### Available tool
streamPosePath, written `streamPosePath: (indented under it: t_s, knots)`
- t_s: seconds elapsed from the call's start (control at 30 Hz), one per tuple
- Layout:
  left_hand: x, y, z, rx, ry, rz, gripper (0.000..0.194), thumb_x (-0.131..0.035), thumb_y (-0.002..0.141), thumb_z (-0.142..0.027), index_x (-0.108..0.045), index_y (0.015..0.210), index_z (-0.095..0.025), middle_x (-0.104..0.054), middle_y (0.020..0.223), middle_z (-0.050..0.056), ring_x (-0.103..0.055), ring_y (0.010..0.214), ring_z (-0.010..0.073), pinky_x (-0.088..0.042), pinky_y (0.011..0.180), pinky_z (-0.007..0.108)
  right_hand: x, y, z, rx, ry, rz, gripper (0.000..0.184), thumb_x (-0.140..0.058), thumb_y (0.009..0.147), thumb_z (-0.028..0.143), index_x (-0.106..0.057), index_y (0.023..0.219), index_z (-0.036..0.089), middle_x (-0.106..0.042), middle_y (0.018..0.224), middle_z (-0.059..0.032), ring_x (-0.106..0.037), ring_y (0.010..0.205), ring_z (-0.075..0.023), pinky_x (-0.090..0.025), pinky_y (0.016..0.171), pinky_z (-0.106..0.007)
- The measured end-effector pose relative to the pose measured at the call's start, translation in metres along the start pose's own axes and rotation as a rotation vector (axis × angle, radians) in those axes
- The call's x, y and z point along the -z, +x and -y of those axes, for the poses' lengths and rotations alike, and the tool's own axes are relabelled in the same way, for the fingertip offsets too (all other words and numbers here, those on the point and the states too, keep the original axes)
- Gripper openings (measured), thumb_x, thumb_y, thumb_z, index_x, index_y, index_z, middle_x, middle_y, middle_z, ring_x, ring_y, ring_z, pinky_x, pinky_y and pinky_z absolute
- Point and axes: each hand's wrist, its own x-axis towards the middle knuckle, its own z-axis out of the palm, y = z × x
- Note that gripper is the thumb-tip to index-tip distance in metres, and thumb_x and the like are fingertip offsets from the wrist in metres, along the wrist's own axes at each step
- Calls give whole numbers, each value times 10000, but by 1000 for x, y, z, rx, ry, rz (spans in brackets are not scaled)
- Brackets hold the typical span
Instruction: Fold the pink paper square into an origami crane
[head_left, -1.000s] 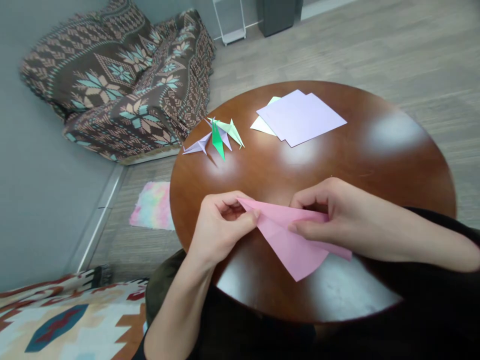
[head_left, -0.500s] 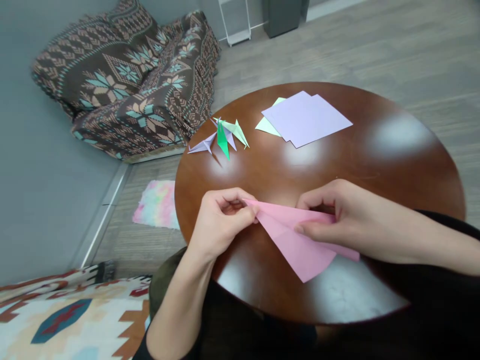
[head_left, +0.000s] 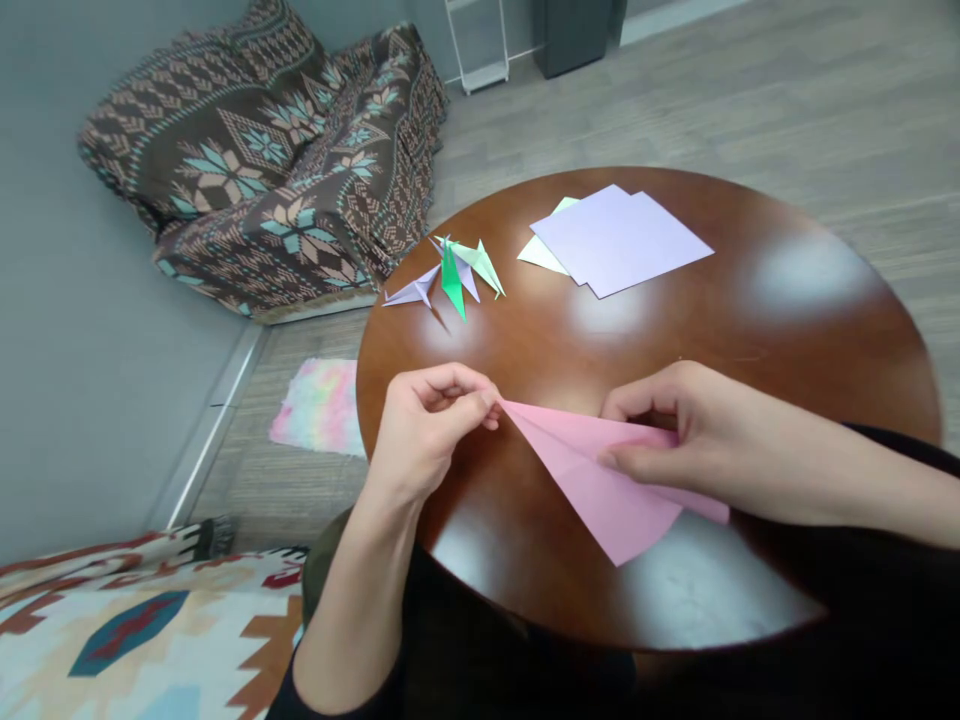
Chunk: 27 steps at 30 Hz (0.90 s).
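Left hand (head_left: 424, 425) has drawn outward along the pink origami paper (head_left: 600, 500) since the previous frame: thumb and forefinger, then overlapping the pointed end, are now at its very tip. Right hand (head_left: 682, 430) keeps about the same hold on the paper; the slight shift of the whole scene reads as camera motion.

Position: pink origami paper, partly folded, lies between the hands above the near part of the round wooden desk (head_left: 525, 340). Contact with the surface cannot be told.

Orientation: long axis runs from the narrow tip at the left hand, rightward and toward the person, to the wide end by the right hand. One loose corner points toward the person. Left hand is nearer the tip, right hand nearer the wide end.

Hand states: left, thumb and forefinger pinched closed on the tip, other fingers curled; right, partly closed, thumb on the upper face, fingers behind the far edge.

Beyond, well apart from the work: folded paper cranes (head_left: 453, 285) at far left, lilac sheets (head_left: 622, 240) overlapping a pale green sheet (head_left: 544, 256).
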Motion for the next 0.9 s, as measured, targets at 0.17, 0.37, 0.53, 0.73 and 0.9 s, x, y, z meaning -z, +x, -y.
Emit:
streamPosePath:
  t_s: [0.17, 0.37, 0.53, 0.73, 0.9]
  knots:
    - [-5, -1, -3, 23, -162, -35, 153, -726, 787, -255, -785, 737, -123, -725, 729, 70, -635, 631, 140, -520, 628, 249, -1, 0, -1, 17, 60, 1, 175, -654, 784, 244, -594, 628, 192, -490, 435, 57, -413, 409, -97, -280, 419, -235]
    - [-21, -13, 5, 63, -50, 93, 143, -832, 785, -268, -772, 819, -143, -697, 723, 31, -612, 672, 139, -486, 658, 248, -1, 0, -1, 24, 81, 6, 144, -647, 779, 235, -617, 648, 184, -519, 462, 49, -435, 431, -98, -291, 438, -229]
    - [-25, -16, 9, -1, -46, 32, 132, -828, 802, -259, -744, 782, -160, -685, 723, 21, -593, 662, 136, -472, 648, 254, -1, 0, -2, 9, 97, 9, 144, -658, 776, 246, -619, 650, 189, -520, 441, 51, -446, 423, -106, -292, 431, -229]
    - [-15, -11, 7, -33, -67, -1, 88, -784, 821, -223, -752, 757, -172, -693, 703, 23, -598, 637, 132, -475, 642, 254, -1, -1, -1, 6, 90, 15, 140, -636, 771, 218, -605, 637, 192, -505, 406, 57, -419, 404, -101, -286, 433, -230]
    - [-17, -10, 4, -57, -84, -70, 114, -776, 811, -251, -744, 738, -170, -686, 715, 26, -592, 638, 133, -478, 634, 250, -1, 0, 0, 4, 89, 13, 129, -623, 751, 197, -597, 624, 202, -506, 401, 60, -429, 400, -110, -302, 423, -238]
